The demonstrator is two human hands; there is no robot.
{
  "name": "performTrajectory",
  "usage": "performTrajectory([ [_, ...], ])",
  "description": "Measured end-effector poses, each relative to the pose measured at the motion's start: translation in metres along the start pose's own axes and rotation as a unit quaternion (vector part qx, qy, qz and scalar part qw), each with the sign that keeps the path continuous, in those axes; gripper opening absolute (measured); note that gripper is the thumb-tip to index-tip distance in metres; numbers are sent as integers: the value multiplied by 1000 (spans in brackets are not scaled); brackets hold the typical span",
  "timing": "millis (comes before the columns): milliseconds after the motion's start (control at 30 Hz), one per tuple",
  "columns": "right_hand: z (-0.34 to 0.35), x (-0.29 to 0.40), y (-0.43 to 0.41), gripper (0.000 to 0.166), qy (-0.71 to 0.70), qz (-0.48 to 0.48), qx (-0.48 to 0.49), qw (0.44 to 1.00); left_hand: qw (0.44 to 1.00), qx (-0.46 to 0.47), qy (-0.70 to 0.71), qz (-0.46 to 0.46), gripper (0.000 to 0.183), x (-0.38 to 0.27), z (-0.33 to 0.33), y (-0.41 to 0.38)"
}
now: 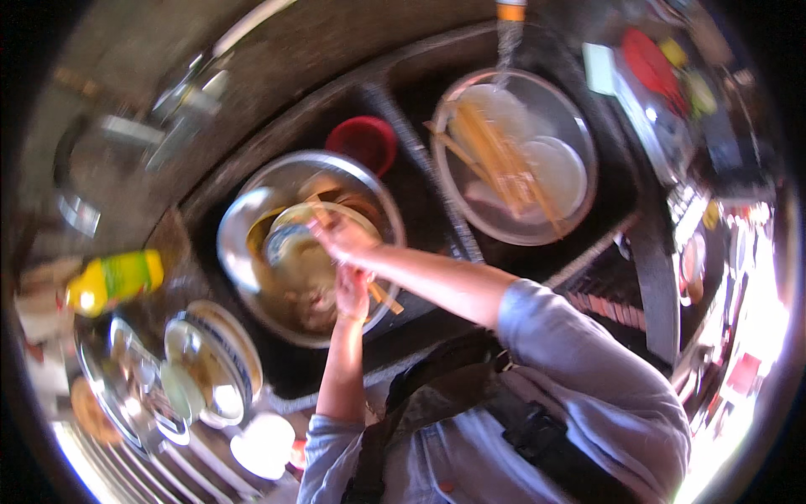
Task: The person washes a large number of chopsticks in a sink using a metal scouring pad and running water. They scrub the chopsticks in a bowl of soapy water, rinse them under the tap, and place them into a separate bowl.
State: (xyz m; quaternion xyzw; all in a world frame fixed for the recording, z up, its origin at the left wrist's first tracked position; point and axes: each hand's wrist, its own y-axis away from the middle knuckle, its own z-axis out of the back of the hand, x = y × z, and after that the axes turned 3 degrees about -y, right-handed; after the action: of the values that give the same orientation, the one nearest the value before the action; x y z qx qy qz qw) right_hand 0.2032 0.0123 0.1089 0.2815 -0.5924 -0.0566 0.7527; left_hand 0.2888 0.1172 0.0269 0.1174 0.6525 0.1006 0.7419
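Over a large metal basin [387, 214] in the left sink, my right hand [345, 237] is closed round the upper part of some wooden chopsticks [386, 298]. Directly below it, touching or almost touching, my left hand [352, 291] grips the same chopsticks, whose ends stick out past both hands. Cloudy water, a blue-patterned bowl [276, 242] and other dishes lie in the basin. In the right sink, more chopsticks [482, 142] lie across a second metal basin [592, 164] with pale round dishes, under running water [507, 50]. Blur hides the fingertips.
A red bowl [371, 143] sits behind the left basin. At left are a yellow bottle [116, 281] and stacked bowls [204, 372]. A divider [428, 170] separates the sinks. A cleaver-like blade [656, 290] is at right; a red item [648, 60] lies at upper right.
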Motion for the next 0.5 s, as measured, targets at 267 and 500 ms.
performTrajectory([
  [267, 183, -10, 90, 19, 0, 409, -331, 850, 947, -220, -234, 10, 29, 23, 21, 11],
  [500, 477, -254, 147, 14, -162, -84, -645, 742, 755, 136, -629, 122, 35, 57, 3, 14],
])
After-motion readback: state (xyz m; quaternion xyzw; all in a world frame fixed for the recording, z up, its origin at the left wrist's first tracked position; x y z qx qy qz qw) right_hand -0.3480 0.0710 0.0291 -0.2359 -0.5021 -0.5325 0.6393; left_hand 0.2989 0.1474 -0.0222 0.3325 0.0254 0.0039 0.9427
